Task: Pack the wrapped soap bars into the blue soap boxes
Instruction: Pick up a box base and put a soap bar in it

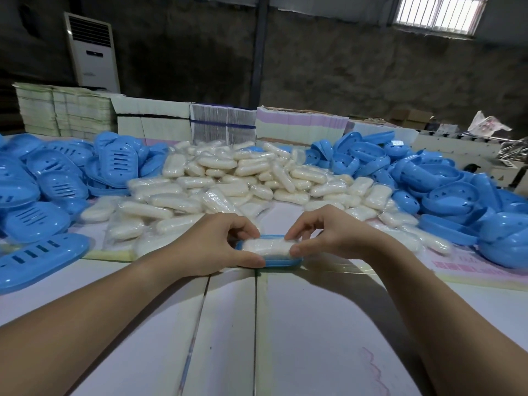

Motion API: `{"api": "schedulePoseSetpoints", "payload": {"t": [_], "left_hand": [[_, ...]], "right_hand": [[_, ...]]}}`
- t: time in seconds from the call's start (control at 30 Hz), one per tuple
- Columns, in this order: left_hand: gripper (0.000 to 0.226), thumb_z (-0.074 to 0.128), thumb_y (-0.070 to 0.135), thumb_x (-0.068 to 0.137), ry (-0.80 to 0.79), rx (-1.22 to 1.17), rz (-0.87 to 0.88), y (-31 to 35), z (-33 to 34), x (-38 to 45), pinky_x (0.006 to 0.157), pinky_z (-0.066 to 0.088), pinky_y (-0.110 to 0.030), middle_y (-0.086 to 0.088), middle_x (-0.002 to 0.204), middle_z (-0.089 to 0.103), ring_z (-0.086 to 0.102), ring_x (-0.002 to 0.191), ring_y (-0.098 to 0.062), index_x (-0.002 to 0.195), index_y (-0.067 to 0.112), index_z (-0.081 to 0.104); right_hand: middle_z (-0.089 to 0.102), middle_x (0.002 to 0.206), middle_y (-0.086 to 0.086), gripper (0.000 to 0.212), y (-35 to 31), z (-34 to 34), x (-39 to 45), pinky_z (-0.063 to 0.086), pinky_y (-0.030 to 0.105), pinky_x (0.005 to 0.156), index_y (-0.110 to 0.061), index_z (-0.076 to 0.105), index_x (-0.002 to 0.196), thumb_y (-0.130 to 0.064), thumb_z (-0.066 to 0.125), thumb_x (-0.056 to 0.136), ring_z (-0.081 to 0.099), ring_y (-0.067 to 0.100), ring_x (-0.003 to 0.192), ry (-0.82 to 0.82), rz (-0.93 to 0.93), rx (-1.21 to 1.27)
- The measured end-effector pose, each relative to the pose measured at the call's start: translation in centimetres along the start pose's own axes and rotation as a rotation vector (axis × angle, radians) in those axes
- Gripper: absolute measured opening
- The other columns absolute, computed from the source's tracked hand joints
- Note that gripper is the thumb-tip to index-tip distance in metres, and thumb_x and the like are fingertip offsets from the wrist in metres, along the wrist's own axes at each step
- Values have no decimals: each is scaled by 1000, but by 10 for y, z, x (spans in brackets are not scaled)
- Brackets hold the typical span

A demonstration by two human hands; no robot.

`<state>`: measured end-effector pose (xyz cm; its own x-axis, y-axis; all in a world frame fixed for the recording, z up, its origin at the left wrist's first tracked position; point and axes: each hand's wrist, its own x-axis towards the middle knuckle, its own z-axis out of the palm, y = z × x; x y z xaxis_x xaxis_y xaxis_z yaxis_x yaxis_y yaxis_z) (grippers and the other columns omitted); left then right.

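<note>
**Soap bar seated into its box base**

The left hand (220, 244) and right hand (323, 238) pinch opposite ends of a white plastic-wrapped soap bar (267, 246), thumbs near, fingers far, likely to keep it level as it sits in the shallow blue plastic box base (281, 262) beneath the grip. Beyond the fingers lies the heap of wrapped bars (228, 181); blue slotted lids (43, 190) pile outside the left wrist, within reach for closing.

A tall white air cooler (93, 52) stands by the dark wall. Stacks of flat card (65, 112) line the back of the desk (285, 324). A barred window (437, 14) glows up high.
</note>
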<state>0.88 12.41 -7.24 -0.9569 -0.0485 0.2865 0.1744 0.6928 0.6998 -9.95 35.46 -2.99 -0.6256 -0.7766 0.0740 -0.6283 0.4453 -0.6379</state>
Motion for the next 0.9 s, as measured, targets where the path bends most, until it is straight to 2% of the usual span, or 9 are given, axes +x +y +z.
{"api": "schedulePoseSetpoints", "payload": {"t": [0.1, 0.2, 0.27, 0.33, 0.4, 0.5, 0.63, 0.77, 0.9], "left_hand": [[35, 91, 40, 64, -13, -37, 35, -2, 3, 0, 82, 56, -23, 20, 94, 67, 66, 90, -1, 92, 41, 72], [34, 91, 38, 65, 22, -53, 52, -5, 7, 2, 82, 54, -19, 19, 97, 65, 65, 94, 0, 93, 40, 73], [33, 91, 35, 68, 38, -64, 70, -6, 11, 2, 84, 53, -19, 19, 98, 63, 64, 96, 0, 95, 38, 73], [31, 89, 32, 71, 36, -67, 93, -5, 13, 2, 86, 54, -21, 18, 100, 61, 64, 97, -1, 96, 37, 72], [29, 88, 31, 73, 34, -57, 111, -5, 14, 2, 87, 54, -22, 15, 101, 61, 64, 97, -2, 97, 36, 72], [28, 86, 32, 75, 27, -46, 132, -5, 13, 2, 84, 53, -19, 14, 102, 62, 63, 98, -3, 98, 37, 71], [28, 86, 33, 74, 40, -29, 149, -7, 15, 2, 78, 49, -10, 20, 99, 62, 63, 95, -1, 96, 40, 70], [29, 86, 33, 74, 44, 2, 176, -9, 16, 4, 78, 46, -7, 25, 100, 60, 61, 96, 2, 94, 44, 69], [33, 80, 47, 69, 29, -1, 178, -8, 15, 3, 82, 50, -18, 24, 101, 61, 62, 98, -1, 99, 47, 68]], "right_hand": [[75, 84, 1, 6, 4, -1, 0, 51, 25, 72, -24, 79, 85, -22, 80, 79, 65, 13, 77, 65, -7, 96], [75, 84, -6, 5, 21, -8, 7, 51, 19, 74, -22, 78, 88, -20, 75, 85, 67, 3, 77, 336, 31, 131], [73, 87, -5, 8, 39, -17, 12, 52, 27, 75, -23, 75, 92, -20, 70, 87, 66, 10, 79, 616, 127, 107], [71, 101, 1, 16, 63, -29, 13, 47, 31, 71, -23, 72, 100, -19, 62, 89, 60, 17, 85, 897, 306, -34], [63, 122, 6, 29, 85, -41, 9, 43, 37, 86, -25, 66, 116, -21, 56, 89, 51, 27, 109, 1035, 529, -266], [43, 143, 12, 42, 111, -58, -5, 28, 52, 103, -25, 52, 132, -28, 49, 90, 31, 36, 132, 959, 822, -455], [43, 144, 17, 45, 136, -74, -24, 29, 55, 106, -15, 49, 131, -29, 41, 89, 31, 39, 134, 796, 1066, -307], [51, 136, 19, 44, 140, -75, -28, 36, 55, 105, -15, 57, 125, -27, 42, 85, 43, 40, 126, 790, 1024, -264], [43, 143, 18, 46, 139, -76, -28, 31, 56, 108, -23, 56, 130, -28, 40, 87, 40, 42, 130, 811, 995, -256]]}}
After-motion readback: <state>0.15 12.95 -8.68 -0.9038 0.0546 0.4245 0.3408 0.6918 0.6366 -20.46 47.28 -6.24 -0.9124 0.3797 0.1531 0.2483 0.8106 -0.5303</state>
